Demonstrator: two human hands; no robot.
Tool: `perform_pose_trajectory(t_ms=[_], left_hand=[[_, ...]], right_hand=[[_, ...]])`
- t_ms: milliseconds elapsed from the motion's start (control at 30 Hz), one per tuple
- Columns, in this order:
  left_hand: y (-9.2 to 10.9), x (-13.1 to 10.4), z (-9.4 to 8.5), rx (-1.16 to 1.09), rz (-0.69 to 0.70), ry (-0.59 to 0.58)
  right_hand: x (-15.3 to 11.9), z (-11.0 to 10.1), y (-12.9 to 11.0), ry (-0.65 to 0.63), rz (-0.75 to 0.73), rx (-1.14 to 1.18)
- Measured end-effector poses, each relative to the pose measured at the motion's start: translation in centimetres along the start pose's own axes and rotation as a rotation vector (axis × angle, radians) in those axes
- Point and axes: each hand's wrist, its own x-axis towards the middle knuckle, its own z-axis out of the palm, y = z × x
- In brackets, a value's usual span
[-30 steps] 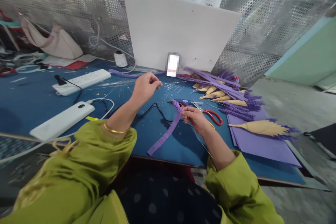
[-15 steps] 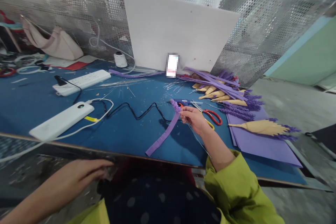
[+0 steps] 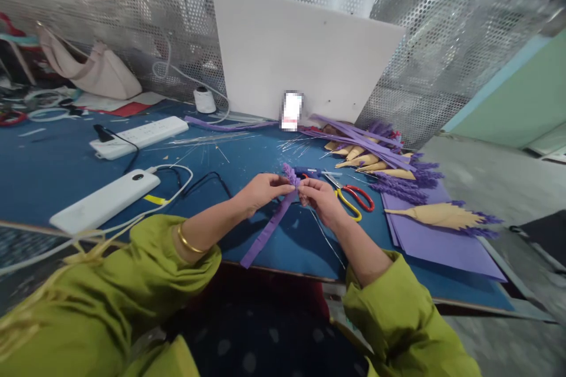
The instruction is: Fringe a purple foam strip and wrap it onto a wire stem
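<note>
Over the blue table, my left hand point(image 3: 270, 189) and my right hand point(image 3: 319, 195) meet at a purple paper flower spike point(image 3: 290, 174). Its curled top points up and away from me. From under my fingers a long flat purple paper strip point(image 3: 265, 235) hangs toward the table's front edge. Both hands are closed, thumb against fingers, pinching the base of the spike. A thin wire point(image 3: 328, 237) trails down from my right hand. Just behind my right hand lie scissors point(image 3: 354, 195) with red and yellow handles and a dark blue tool point(image 3: 309, 171), partly covered.
At the right lie purple paper sheets point(image 3: 442, 247), a wrapped lavender bunch point(image 3: 437, 215) and several more bunches behind. A power strip point(image 3: 145, 136), a white power bank point(image 3: 104, 200) and cables occupy the left. A lit phone point(image 3: 292, 109) leans on a white board point(image 3: 305, 47).
My left hand has come up from below the table edge to the flower spike and now pinches it beside my right hand. My right hand has hardly moved.
</note>
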Motion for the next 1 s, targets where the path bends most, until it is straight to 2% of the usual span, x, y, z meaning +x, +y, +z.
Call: perform_pose_trajectory(t_ms=[100,267,433,700,1000], left_hand=[[-1.0,1.5,1.1,-0.148,-0.069,-0.029],[-1.2,1.5,1.1,-0.279,-0.098,0.045],[-1.6,1.5,0.6,-0.364,-0.122,0.116],[-1.4,1.1,1.0,-0.584,-0.319,-0.038],[-2.0,1.3,1.2,-0.54,-0.242,0.005]], right_hand=[[-0.1,0.1,0.0,0.033,-0.011,0.015],[0.0,0.3,0.3,0.133,0.069,-0.006],[-0.5,0.4,0.0,-0.007,0.11,-0.114],[-1.1,0.7,-0.6,-0.006,0.104,-0.125],[-1.2,0.8,-0.4,-0.023,0.095,-0.138]])
